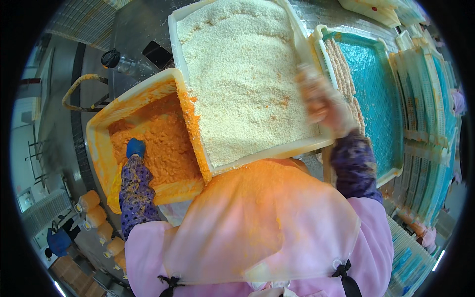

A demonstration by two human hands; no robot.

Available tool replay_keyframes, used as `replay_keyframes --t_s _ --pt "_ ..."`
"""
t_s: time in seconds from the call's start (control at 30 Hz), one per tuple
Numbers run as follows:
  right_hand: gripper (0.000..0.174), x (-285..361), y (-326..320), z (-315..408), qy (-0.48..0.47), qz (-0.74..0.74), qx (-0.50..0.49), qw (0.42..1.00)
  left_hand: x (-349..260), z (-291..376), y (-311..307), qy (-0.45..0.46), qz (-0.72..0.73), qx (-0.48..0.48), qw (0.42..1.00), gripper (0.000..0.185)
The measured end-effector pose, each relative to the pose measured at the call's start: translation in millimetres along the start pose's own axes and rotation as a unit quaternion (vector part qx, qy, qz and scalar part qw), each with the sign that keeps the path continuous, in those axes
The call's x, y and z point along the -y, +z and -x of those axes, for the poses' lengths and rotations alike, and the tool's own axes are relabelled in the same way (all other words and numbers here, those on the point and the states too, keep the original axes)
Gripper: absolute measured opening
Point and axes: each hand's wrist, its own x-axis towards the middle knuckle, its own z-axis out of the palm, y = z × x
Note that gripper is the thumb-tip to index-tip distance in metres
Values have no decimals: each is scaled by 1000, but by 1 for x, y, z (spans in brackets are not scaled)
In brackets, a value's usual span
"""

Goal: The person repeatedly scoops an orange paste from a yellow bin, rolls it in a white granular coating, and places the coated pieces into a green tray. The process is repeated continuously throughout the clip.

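My left hand [136,147], in a blue glove, reaches down into a tub [97,130] of lumpy orange batter-like mix [167,148]. Its fingers are hidden, so what they hold does not show. Over the right edge of a larger white tub [267,150] filled with pale crumbs [241,74], my right hand [321,100] is blurred by motion. Whether anything is in it is unclear. Just beyond that hand stands a white plastic tray [386,46] with a teal lining [374,100]. Crumb-coated strips [339,67] lie along the tray's left side.
A clear bottle [124,64] with a black lid and a phone [157,55] rest on the metal table [130,22]. Stacked trays [423,96] rise at the right. Orange-filled containers [96,216] line the floor at left, near a person in blue [59,241].
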Motion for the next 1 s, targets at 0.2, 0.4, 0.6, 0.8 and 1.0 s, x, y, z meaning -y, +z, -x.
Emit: replay_keyframes --t_s 0.2,0.4,0.6,0.8,1.0 --pt "44 102 -169 -13 -161 337 -354 858 -26 15 -11 -1 -18 0 1000 44" --pt "51 64 -260 -61 -94 472 -349 804 -30 18 -13 87 -138 107 981 37" --pt "48 37 -261 -70 -80 575 -425 694 -33 54 -18 114 -160 87 977 23" --pt "68 31 -246 -45 -47 389 -285 875 -34 90 -20 140 -163 35 976 23" --pt "77 56 -252 -80 -77 434 -258 860 -35 96 -26 220 -130 40 966 40"
